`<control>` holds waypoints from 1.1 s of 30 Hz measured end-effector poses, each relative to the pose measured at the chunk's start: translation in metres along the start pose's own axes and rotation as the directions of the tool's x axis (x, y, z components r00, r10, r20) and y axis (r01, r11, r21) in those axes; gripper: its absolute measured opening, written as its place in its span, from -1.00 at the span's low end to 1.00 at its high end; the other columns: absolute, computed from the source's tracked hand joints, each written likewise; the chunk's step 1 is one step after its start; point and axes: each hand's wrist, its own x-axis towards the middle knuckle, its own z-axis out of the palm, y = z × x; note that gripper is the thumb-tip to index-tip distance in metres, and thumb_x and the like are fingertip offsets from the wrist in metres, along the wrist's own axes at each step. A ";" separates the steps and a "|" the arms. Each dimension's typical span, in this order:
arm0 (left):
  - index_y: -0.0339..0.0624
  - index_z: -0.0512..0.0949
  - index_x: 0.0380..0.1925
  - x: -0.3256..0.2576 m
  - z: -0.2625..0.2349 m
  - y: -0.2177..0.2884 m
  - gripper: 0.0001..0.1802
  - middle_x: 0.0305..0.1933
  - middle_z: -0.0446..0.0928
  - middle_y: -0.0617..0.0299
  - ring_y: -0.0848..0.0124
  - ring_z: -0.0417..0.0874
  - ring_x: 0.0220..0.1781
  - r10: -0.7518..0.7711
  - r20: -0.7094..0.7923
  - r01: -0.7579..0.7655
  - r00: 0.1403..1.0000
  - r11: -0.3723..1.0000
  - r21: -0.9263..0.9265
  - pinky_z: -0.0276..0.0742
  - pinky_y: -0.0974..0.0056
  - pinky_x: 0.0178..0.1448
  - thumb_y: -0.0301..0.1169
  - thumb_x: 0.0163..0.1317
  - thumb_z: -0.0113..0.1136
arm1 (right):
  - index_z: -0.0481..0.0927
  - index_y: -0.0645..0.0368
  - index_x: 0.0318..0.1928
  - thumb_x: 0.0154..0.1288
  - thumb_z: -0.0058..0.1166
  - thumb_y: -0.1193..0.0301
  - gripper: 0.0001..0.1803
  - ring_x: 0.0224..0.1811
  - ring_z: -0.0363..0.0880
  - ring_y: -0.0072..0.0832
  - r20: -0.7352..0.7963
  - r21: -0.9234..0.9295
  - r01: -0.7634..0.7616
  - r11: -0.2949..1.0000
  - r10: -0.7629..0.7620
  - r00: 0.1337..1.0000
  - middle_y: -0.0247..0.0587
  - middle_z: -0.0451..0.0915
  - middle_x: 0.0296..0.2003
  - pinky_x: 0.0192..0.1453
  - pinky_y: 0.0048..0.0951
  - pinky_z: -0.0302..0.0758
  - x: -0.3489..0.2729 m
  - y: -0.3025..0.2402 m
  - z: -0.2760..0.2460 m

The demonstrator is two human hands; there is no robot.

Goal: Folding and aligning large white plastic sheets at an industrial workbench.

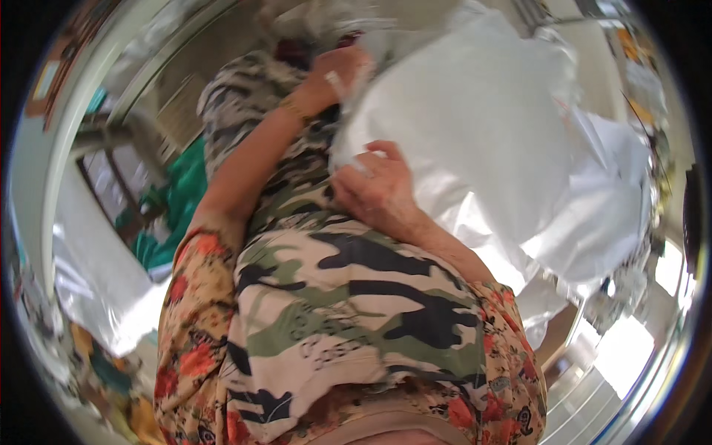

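A large, glossy white sheet (475,111), which looks like plastic, spreads from my lap up and to the right. My right hand (378,182) is closed on its near left edge, with the fingers curled in. Farther up, my left hand (343,73) is closed at the sheet's far left edge. Its fingertips are blurred and partly hidden. A small white strip lies across the back of that hand, and a thin bracelet circles the wrist. Under both hands is a camouflage-patterned apron (356,282).
Crumpled clear plastic (334,22) and dark red items lie beyond my left hand. More white sheeting (601,193) bunches at the right. On the left are green fabric (185,200), a metal frame and another white sheet (96,274).
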 end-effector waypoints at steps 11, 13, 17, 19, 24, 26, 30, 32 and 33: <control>-0.30 0.52 -0.56 0.088 0.008 -0.065 -0.43 -0.54 0.46 0.46 0.58 0.28 -0.45 -0.382 0.723 0.684 0.575 0.710 -0.169 0.26 0.34 -0.38 0.07 0.23 0.22 | 0.58 0.10 -0.32 0.00 0.19 0.35 -0.80 -0.39 0.54 -0.33 -0.102 -0.038 0.155 0.987 -0.159 0.982 -0.27 0.50 -0.50 -0.05 -0.26 0.45 0.042 0.017 0.014; -0.29 0.58 -0.46 0.106 0.011 -0.046 -0.52 -0.46 0.58 0.35 0.54 0.39 -0.45 -0.372 0.746 0.635 0.552 0.768 -0.087 0.34 0.32 -0.34 0.00 0.17 0.23 | 0.58 0.09 -0.26 0.06 0.19 0.31 -0.78 -0.40 0.56 -0.28 -0.175 0.083 0.038 0.996 -0.023 0.984 -0.28 0.53 -0.50 -0.09 -0.24 0.46 0.033 0.034 0.001; -0.37 0.57 -0.12 0.104 -0.003 -0.012 -0.54 -0.28 0.64 0.17 0.38 0.64 -0.37 -0.379 0.812 0.812 0.443 0.555 -0.183 0.53 0.33 -0.22 -0.15 0.20 0.23 | 0.44 0.07 0.24 0.16 0.28 0.48 -0.40 -0.28 0.58 -0.50 -0.415 0.348 -0.409 0.844 0.530 0.739 -0.38 0.59 -0.24 0.02 -0.37 0.51 -0.034 0.100 -0.035; -0.37 0.56 -0.10 0.110 -0.003 0.043 -0.64 -0.24 0.65 0.14 0.40 0.68 -0.33 -0.538 0.734 0.845 0.415 0.527 -0.091 0.58 0.33 -0.23 -0.30 0.22 0.25 | 0.59 0.17 0.01 0.23 0.16 0.59 -0.68 -0.31 0.56 -0.55 -0.694 0.353 -0.615 0.705 0.638 0.333 -0.30 0.62 -0.26 -0.05 -0.47 0.54 -0.101 0.162 -0.058; -0.40 0.52 -0.05 0.109 0.002 0.016 -0.64 -0.21 0.64 0.12 0.42 0.67 -0.31 -0.378 0.837 0.840 0.395 0.518 -0.162 0.58 0.34 -0.23 -0.35 0.25 0.20 | 0.64 0.06 -0.25 0.28 0.02 0.33 -0.84 -0.21 0.60 -0.16 -0.938 -0.045 -0.986 0.161 0.332 0.097 -0.18 0.65 -0.29 -0.12 -0.15 0.48 -0.319 0.208 -0.088; -0.40 0.50 -0.04 0.108 0.005 0.026 -0.64 -0.19 0.64 0.12 0.42 0.67 -0.31 -0.387 0.815 0.812 0.431 0.560 -0.163 0.58 0.34 -0.23 -0.36 0.25 0.19 | 0.65 -0.09 -0.19 0.21 0.06 0.31 -0.82 0.02 0.53 -0.38 -0.945 -0.058 -0.981 -0.185 0.328 -0.006 -0.35 0.66 -0.17 0.17 -0.16 0.30 -0.384 0.193 -0.079; -0.40 0.50 -0.02 0.102 -0.017 0.039 -0.64 -0.17 0.64 0.14 0.45 0.66 -0.28 -0.405 0.744 0.808 0.531 0.505 -0.302 0.57 0.37 -0.21 -0.38 0.25 0.19 | 0.49 -0.03 0.18 0.13 0.15 -0.12 -0.32 0.33 0.31 -0.23 -0.560 0.530 -0.616 -0.584 0.304 -0.770 -0.19 0.47 0.20 0.39 0.00 0.18 -0.424 0.187 -0.048; -0.39 0.50 -0.01 0.111 -0.017 0.059 -0.64 -0.17 0.64 0.15 0.47 0.65 -0.27 -0.416 0.718 0.797 0.558 0.511 -0.323 0.56 0.38 -0.20 -0.39 0.25 0.19 | 0.32 0.12 0.32 0.04 0.12 -0.31 -0.01 0.41 0.20 -0.14 -0.309 0.646 -0.509 -0.569 0.414 -0.856 -0.03 0.34 0.30 0.44 -0.01 0.15 -0.482 0.188 -0.028; -0.39 0.50 -0.01 0.118 -0.013 0.076 -0.64 -0.15 0.64 0.15 0.47 0.65 -0.27 -0.369 0.724 0.782 0.583 0.498 -0.376 0.56 0.39 -0.19 -0.40 0.25 0.18 | 0.32 0.20 0.31 0.07 0.08 -0.32 0.01 0.39 0.22 -0.09 -0.309 0.699 -0.535 -0.474 0.474 -0.824 0.04 0.33 0.31 0.43 -0.04 0.18 -0.530 0.187 -0.014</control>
